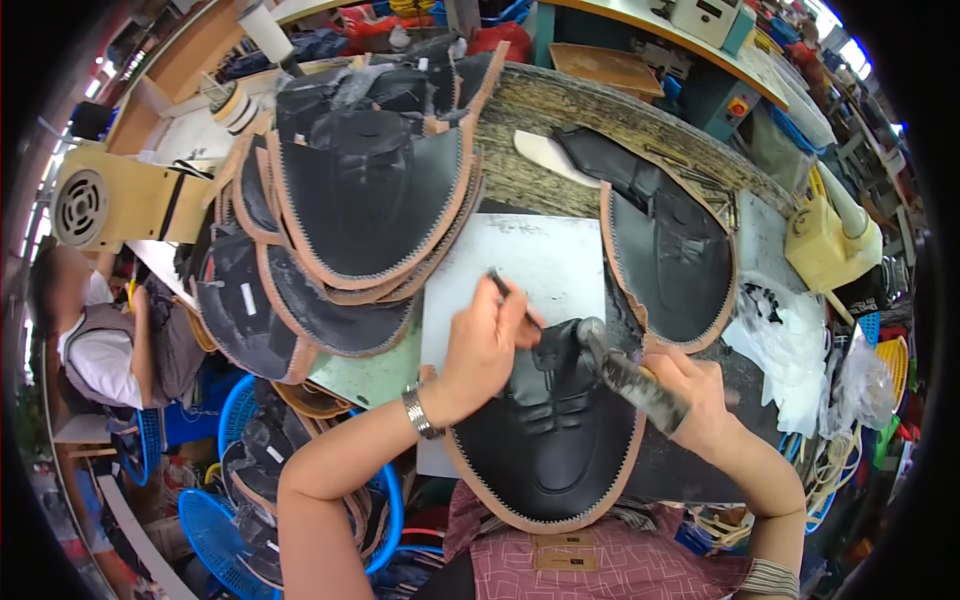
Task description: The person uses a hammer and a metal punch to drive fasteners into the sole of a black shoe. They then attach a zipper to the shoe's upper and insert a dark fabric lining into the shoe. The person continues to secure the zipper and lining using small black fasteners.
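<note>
In front of me a black leather shoe upper (585,455) with a tan, zigzag-stitched border lies on the work surface, its curved edge toward my body. My left hand (480,350), a metal watch on its wrist, is closed around a short dark rod-like tool (503,287) above the upper's far end. My right hand (690,390) grips a hammer (640,385) with a worn, wrapped-looking handle. The hammer's rounded metal head is over the upper, close to my left fingers. Whether the rod touches the leather is hidden by my hand.
A white board (520,255) lies under the work. Stacked uppers (375,210) rise at left; another upper (670,255) lies at right. Beyond stand a yellow container (830,245) and crumpled clear plastic (775,335). Blue baskets (215,535) sit lower left; another person (110,340) sits at far left.
</note>
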`<state>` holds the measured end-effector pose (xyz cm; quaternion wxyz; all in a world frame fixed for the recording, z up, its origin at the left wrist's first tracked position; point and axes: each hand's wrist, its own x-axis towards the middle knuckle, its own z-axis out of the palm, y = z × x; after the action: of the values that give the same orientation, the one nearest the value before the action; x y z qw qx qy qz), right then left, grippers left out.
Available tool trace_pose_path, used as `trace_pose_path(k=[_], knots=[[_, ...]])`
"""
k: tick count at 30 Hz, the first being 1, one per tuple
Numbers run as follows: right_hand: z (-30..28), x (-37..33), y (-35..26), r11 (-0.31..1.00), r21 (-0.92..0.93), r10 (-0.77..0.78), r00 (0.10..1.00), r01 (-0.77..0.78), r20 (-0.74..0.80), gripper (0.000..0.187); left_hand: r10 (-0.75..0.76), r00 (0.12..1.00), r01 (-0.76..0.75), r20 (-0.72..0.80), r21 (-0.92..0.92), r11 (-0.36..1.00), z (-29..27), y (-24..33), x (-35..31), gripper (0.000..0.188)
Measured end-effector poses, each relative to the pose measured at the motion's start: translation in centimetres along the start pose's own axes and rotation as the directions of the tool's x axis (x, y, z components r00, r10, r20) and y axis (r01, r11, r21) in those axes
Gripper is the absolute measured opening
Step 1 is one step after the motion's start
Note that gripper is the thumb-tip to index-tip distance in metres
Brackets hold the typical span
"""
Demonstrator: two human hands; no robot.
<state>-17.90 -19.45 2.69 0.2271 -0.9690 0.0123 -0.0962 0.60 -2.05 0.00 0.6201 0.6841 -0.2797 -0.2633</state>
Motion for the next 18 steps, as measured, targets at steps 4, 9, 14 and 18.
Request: trace_pose_path(k=[4, 9, 14, 18], knots=[[1.8, 0.8, -0.3, 0.994, 0.104, 0.030, 0.991, -0.044, 0.128, 0.036, 0.503, 0.833, -0.346, -0.230, 0.492, 0.799, -5.3, 4.9, 7.7, 0.022], [-1.0, 0.9, 0.3, 0.991, 0.098, -0.096, 0.995, 0.096, -0.007, 0.031, 0.158, 0.929, 0.168, -0.333, 0.763, 0.624, -21.4, 2.0, 19.5, 0.023], [-6.7, 2.0, 9.5, 0.906, 0.110, 0.423, 0.873, -0.409, -0.242, 0.032, 0.493, 0.833, 0.025, -0.252, 0.907, 0.421, -16.9, 3.4, 16.6, 0.032], [-4.2, 0.9, 15.6, 0.876, -0.284, 0.278, 0.888, -0.391, -0.366, 0.025, 0.676, 0.736, -0.333, -0.038, 0.849, 0.410, -14.5, 7.3, 11.7, 0.021]])
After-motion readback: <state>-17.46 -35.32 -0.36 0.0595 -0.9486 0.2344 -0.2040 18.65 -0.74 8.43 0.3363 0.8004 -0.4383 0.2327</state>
